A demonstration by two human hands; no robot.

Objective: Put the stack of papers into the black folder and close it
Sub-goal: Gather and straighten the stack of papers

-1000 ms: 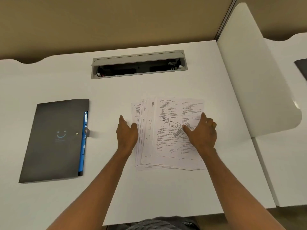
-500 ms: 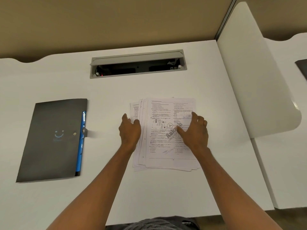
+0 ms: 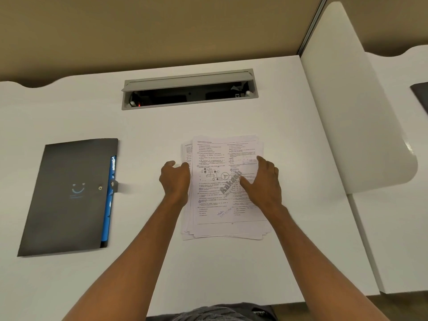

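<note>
A stack of printed papers [image 3: 217, 200] lies slightly fanned on the white desk [image 3: 231, 269] in front of me. My left hand [image 3: 175, 179] presses against the stack's left edge, fingers curled at the sheets. On top of the stack, towards its right side, my right hand [image 3: 262, 181] rests flat with the fingers spread. The black folder [image 3: 69, 195] lies closed at the left, apart from both hands, with a smiley mark, a snap button and blue inner dividers showing along its right edge.
An open grey cable tray [image 3: 190, 90] is set into the desk behind the papers. A white divider panel [image 3: 356, 112] stands at the right, with another desk beyond it carrying a dark object [image 3: 421, 93]. A tan wall panel runs along the back.
Both hands have drawn the fanned sheets closer together, and the stack has become narrower and tidier. The left hand has curled onto the stack's left edge. The folder has not moved.
</note>
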